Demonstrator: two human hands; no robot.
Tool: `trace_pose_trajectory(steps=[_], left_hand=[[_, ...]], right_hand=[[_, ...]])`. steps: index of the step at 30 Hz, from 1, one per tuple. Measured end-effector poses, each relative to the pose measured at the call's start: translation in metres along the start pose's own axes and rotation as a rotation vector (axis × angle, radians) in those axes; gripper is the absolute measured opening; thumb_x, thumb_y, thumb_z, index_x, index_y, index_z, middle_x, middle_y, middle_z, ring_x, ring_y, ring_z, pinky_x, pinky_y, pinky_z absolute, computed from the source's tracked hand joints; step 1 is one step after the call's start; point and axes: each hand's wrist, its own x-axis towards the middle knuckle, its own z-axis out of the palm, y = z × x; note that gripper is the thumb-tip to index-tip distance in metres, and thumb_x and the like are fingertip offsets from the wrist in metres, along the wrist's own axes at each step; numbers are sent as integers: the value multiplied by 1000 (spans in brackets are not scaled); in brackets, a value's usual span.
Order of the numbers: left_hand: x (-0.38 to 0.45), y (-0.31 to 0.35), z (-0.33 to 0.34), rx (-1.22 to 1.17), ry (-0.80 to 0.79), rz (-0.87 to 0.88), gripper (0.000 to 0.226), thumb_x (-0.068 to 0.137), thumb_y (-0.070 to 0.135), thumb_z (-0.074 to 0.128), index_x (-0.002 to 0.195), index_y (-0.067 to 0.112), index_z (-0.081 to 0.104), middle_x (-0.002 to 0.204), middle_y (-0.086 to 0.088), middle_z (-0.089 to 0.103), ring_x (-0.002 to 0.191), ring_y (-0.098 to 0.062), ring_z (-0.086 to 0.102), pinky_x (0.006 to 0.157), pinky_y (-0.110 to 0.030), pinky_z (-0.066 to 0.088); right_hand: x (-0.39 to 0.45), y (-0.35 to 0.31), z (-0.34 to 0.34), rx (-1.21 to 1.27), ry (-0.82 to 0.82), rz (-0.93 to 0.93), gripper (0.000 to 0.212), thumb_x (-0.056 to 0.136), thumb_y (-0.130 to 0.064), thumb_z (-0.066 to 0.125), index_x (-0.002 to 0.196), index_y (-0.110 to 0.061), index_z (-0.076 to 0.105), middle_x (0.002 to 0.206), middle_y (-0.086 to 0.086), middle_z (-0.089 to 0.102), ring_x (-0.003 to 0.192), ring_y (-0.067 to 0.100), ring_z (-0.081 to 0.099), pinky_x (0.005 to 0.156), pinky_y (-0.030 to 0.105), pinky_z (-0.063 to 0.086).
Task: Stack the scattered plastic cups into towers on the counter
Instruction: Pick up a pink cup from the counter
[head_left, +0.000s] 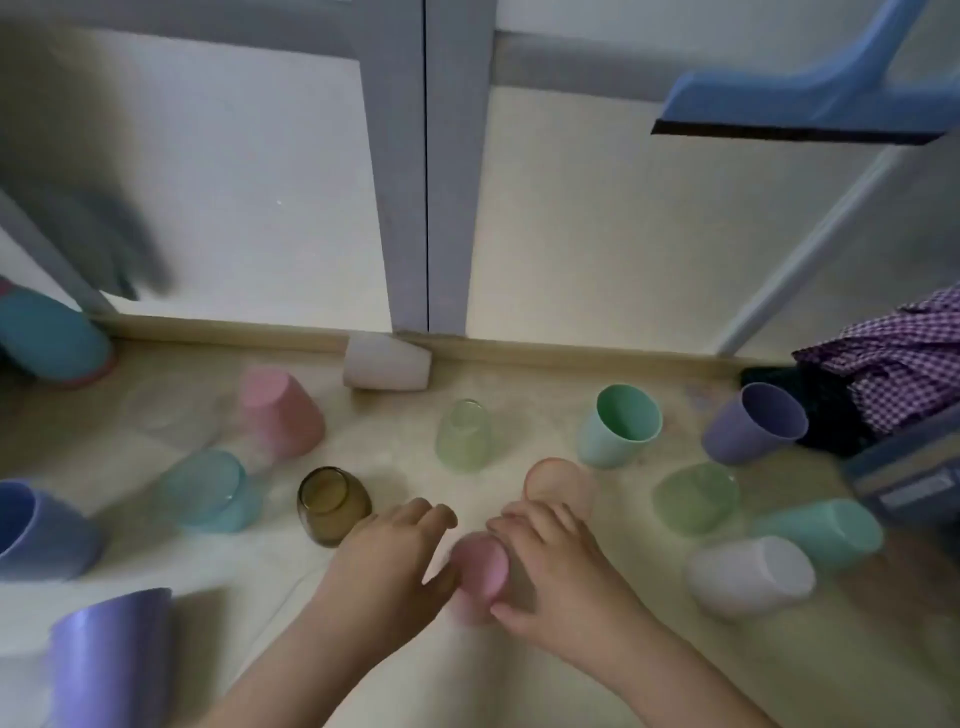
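Observation:
Many plastic cups lie scattered on a beige surface (415, 467). A pink cup (480, 564) lies on its side near the front middle, held between my left hand (387, 558) and my right hand (558, 566). A peach cup (558, 480) lies just beyond my right fingers. A brown see-through cup (330, 504) sits left of my left hand. Further back are a pale green cup (464, 434), a mint cup (621, 423), a purple cup (753, 423), a pink cup (283, 410) and a white cup (387, 362).
At the left lie a teal cup (208, 491), blue cups (41, 530) and a lilac cup (111, 660). Green (696, 496), mint (823, 530) and white (750, 574) cups lie at the right. Checked cloth (893, 364), a blue dustpan (810, 98) and cabinet doors (426, 208) stand behind.

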Motion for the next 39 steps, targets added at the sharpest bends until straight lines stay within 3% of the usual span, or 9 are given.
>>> trace_pose_trajectory(steps=[5, 12, 18, 30, 36, 39], left_hand=[[-3, -11, -2, 53, 8, -29, 32, 71, 49, 46, 87, 25, 60, 76, 8, 68, 62, -14, 66, 48, -26, 50], [-3, -16, -7, 58, -6, -65, 27, 69, 43, 57, 87, 23, 61, 77, 7, 69, 63, -16, 66, 48, -28, 50], [5, -23, -17, 42, 42, -93, 27, 69, 39, 58, 89, 21, 62, 78, 5, 69, 65, -19, 66, 50, -30, 52], [13, -11, -12, 46, 22, -47, 33, 71, 48, 42, 88, 25, 59, 70, 9, 66, 58, -13, 65, 46, -27, 52], [2, -7, -11, 39, -41, -55, 27, 66, 38, 69, 89, 25, 60, 72, 9, 67, 62, -13, 66, 48, -25, 50], [-5, -10, -13, 38, -44, -87, 27, 66, 37, 69, 89, 26, 60, 74, 9, 67, 62, -15, 66, 47, -27, 49]], right_hand=[[12, -8, 8, 32, -134, -34, 71, 77, -41, 62, 137, -22, 29, 137, -2, 40, 127, 20, 33, 106, 28, 24], [19, -5, 1, 79, -175, -32, 68, 70, -45, 68, 128, -27, 37, 127, -6, 46, 116, 16, 43, 96, 30, 36], [36, 0, -44, 173, 39, 14, 66, 59, -50, 71, 117, -29, 47, 114, -8, 54, 104, 14, 49, 93, 31, 41], [25, 5, -38, 216, 20, 56, 68, 59, -49, 73, 117, -30, 45, 115, -11, 51, 109, 11, 44, 95, 28, 39], [19, -6, -3, 174, -84, 54, 65, 67, -46, 70, 122, -26, 43, 121, -5, 52, 111, 15, 47, 90, 29, 42], [21, -7, 7, 134, -107, 54, 65, 69, -42, 68, 125, -24, 41, 123, -2, 51, 112, 19, 46, 88, 31, 42]])
